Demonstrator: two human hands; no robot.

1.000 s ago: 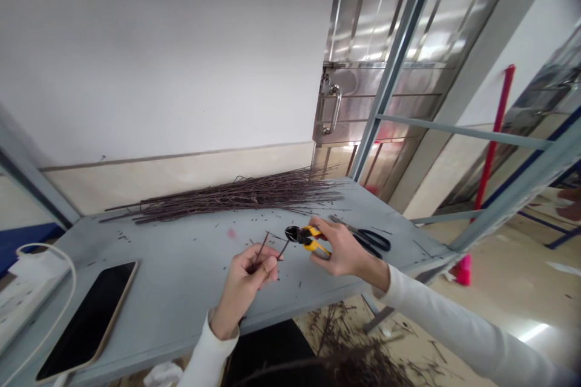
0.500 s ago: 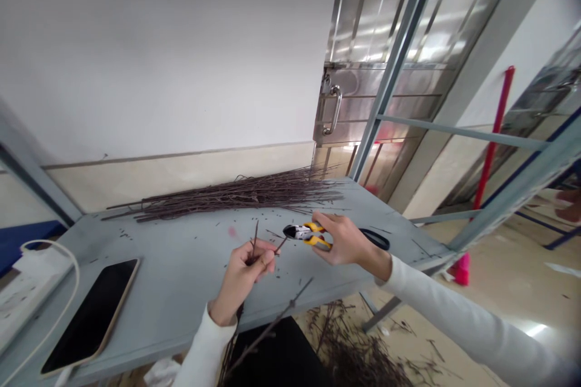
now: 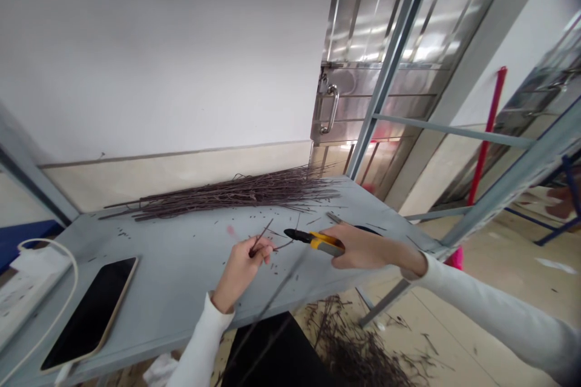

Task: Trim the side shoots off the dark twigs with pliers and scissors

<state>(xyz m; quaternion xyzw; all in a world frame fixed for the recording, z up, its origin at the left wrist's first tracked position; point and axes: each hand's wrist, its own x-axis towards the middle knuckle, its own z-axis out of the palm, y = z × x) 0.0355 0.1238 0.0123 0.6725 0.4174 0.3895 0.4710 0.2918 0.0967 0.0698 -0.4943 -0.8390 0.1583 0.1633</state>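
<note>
Thin dark twigs (image 3: 262,236) are pinched in my left hand (image 3: 242,263), closed above the middle of the grey table. One twig points up to the right, and another reaches out toward the pliers. My right hand (image 3: 358,246) is wrapped round yellow-and-grey cutting pliers (image 3: 324,242). Their black jaws point left, close to that twig's tip; whether they touch it I cannot tell. A longer branch (image 3: 278,290), blurred by motion, slants below the hands across the table's front edge. Short cut bits lie scattered around.
A long bundle of twigs (image 3: 240,193) lies along the wall at the back of the table (image 3: 177,266). A phone (image 3: 91,313) and a white power strip (image 3: 22,290) are at the left. Twig scraps (image 3: 358,351) heap on the floor below. A metal post (image 3: 390,66) rises at the right.
My right hand has turned the pliers, and their handles now look closer together. The longer branch has swung and blurred. My left hand has stayed nearly in place, its upright twig tilting rightward.
</note>
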